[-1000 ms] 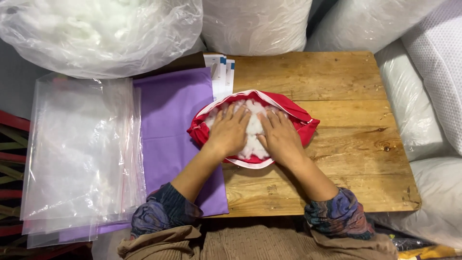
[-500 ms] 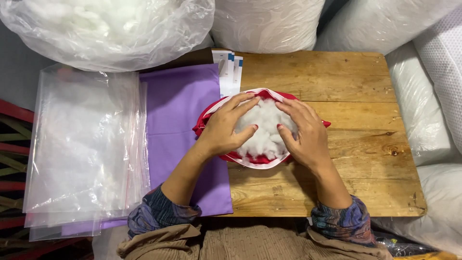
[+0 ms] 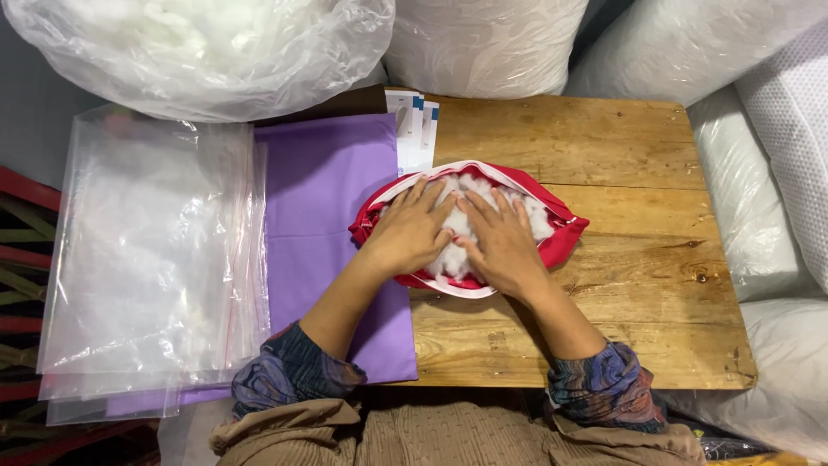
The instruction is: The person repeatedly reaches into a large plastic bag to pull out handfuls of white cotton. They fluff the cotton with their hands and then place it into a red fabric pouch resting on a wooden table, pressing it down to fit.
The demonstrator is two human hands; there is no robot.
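Wooden table (image 3: 604, 155) lies bare toward its right edge; my left hand (image 3: 412, 231) and right hand (image 3: 500, 246) press flat, fingers spread, on white stuffing (image 3: 453, 259) inside the red cover (image 3: 565, 242).

A wooden table (image 3: 604, 155) of knotty planks stood in soft, even light. Bulging clear plastic sacks (image 3: 483, 43) of white filling crowded around it. Red slats (image 3: 21, 259) showed at the left edge.

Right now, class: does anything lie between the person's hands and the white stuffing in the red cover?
Nothing visible does. The left hand and right hand press flat on the white stuffing through the red cover's open mouth.
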